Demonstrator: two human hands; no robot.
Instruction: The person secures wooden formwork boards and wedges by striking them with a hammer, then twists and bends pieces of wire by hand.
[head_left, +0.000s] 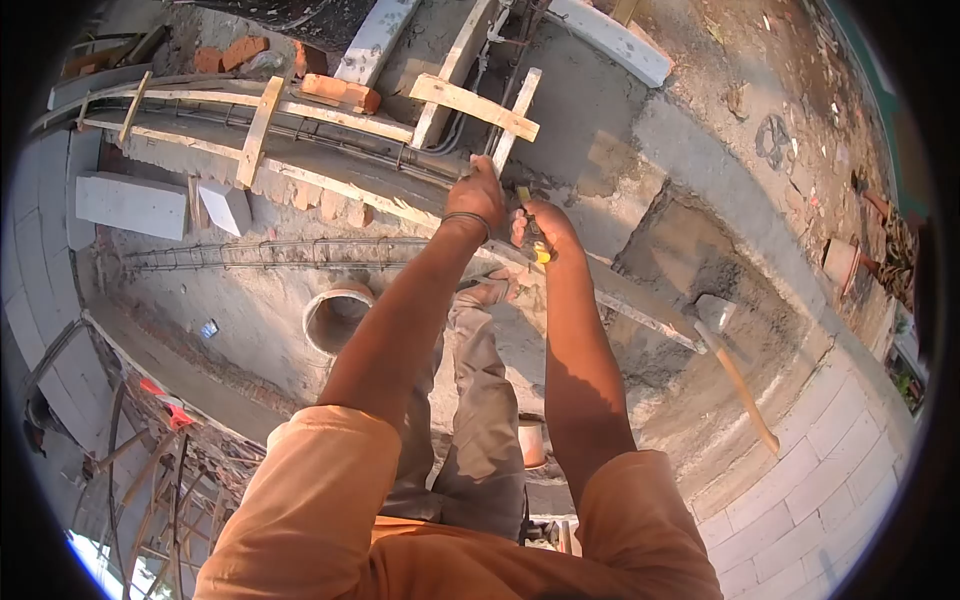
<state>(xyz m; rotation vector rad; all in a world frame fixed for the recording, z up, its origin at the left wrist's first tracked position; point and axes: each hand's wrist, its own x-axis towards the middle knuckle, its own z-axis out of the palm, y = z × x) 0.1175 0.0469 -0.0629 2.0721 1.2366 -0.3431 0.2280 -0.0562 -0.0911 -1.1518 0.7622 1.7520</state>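
Note:
My left hand (478,195), with a dark band at the wrist, is closed at the end of the long wooden formwork, beside the steel bars (425,172). What its fingers hold, if anything, is hidden. Just to its right, my right hand (552,226) is closed around a small yellow-and-black hand tool (542,252); its exact kind is unclear. Yellow shows both above and below the fingers. Close above both hands, a short wooden crosspiece (475,106) lies over two boards. Under my hands runs a long plank (640,300) with a pale edge.
A wooden-handled tool (745,385) leans at the right by a dug-out pit (690,240). A round pipe opening (338,318) is below left. White blocks (132,204), a brick (340,93) and a rebar cage (270,253) lie left. Block walls (825,440) curve around.

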